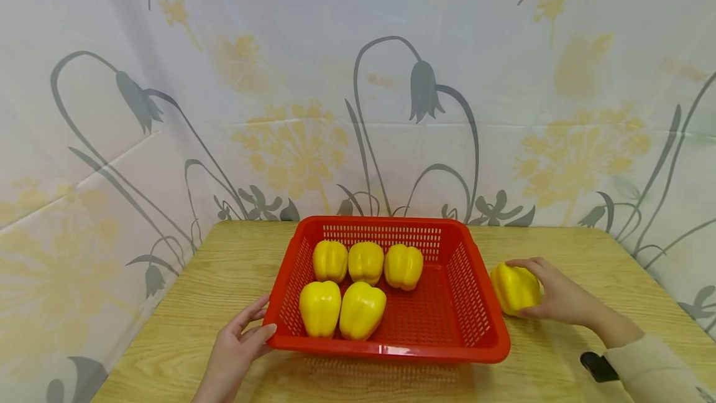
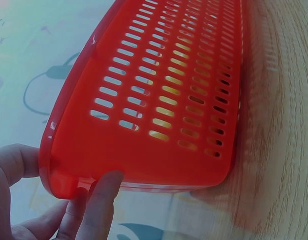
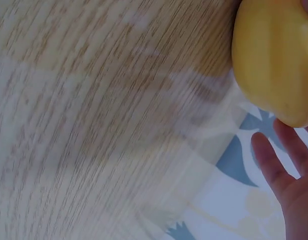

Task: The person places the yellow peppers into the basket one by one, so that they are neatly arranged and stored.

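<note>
A red plastic basket (image 1: 386,351) with slotted walls stands on the table. Three yellow bell peppers (image 1: 366,263) sit in its back row, and two more (image 1: 321,310) lie in front of them on the left. My left hand (image 1: 232,347) grips the basket's front left corner, thumb on the rim; in the left wrist view its fingers (image 2: 101,207) touch the outer wall. Outside the basket, to its right, my right hand (image 1: 565,296) holds another yellow bell pepper (image 1: 511,288) between thumb and fingers. The right wrist view shows only part of that pepper (image 3: 271,60).
The wood-grain table (image 1: 196,303) extends on both sides of the basket. Behind it hangs a pale cloth (image 1: 313,48) printed with flowers. A small black object (image 1: 598,367) is at the right wrist, by the light sleeve (image 1: 660,369).
</note>
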A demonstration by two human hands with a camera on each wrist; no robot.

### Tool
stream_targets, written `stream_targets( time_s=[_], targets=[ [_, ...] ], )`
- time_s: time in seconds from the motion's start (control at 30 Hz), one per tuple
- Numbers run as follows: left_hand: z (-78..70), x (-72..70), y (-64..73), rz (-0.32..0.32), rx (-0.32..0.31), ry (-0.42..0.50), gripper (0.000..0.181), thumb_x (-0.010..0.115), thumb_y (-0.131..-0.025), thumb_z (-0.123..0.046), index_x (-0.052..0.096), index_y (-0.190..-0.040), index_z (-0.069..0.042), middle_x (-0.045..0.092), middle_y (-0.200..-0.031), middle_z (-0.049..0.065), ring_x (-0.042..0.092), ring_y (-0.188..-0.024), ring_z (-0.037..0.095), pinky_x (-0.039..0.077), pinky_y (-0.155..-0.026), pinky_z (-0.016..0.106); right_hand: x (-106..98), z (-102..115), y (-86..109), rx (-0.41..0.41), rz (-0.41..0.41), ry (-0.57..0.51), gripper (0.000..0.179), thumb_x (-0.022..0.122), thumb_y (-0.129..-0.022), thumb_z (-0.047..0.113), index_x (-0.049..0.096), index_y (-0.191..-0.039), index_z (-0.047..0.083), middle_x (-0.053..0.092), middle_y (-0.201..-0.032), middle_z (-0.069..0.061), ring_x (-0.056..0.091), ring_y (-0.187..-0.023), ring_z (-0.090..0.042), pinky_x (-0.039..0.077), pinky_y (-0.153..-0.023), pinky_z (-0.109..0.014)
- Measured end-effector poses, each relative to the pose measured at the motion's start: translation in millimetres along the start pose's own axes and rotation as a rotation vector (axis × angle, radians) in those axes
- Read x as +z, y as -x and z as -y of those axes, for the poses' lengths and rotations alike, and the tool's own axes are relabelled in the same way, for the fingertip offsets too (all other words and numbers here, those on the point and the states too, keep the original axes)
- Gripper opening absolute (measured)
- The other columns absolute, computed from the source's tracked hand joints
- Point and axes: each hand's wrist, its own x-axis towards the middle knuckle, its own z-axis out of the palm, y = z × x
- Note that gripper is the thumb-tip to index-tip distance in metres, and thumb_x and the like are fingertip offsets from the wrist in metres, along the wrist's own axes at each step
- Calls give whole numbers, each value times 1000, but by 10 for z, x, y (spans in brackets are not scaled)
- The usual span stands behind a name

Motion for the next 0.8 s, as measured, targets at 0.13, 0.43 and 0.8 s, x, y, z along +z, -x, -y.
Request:
stream_targets(
  time_s=[0.13, 0.43, 0.8],
  targets=[
    [0, 0, -2, 1, -1, 1, 51, 58, -88, 2, 44, -137, -1, 43, -115, 17, 61, -91, 23, 55, -72, 36, -8, 15, 7, 5, -9, 10, 79, 90, -55, 24, 51, -122, 6, 50, -108, -13, 51, -93, -27, 49, -73, -48],
    [-7, 6, 5, -3, -2, 1, 51, 59, -88, 2, 44, -137, -1, 43, -116, 17, 61, -91, 23, 55, -72, 35, -104, 33, -10, -29, -56, 53, 79, 90, -55, 23, 51, -123, 7, 49, -107, -10, 48, -90, -18, 50, -69, -35],
    [-15, 10, 12, -9, -11, -7, 52, 59, -88, 2, 44, -137, -1, 43, -116, 17, 61, -91, 22, 55, -73, 36, -266, 167, -88, -65, -103, 75, 79, 89, -55, 16, 50, -124, 7, 48, -106, -9, 47, -87, -17, 50, -64, -34]
  ],
)
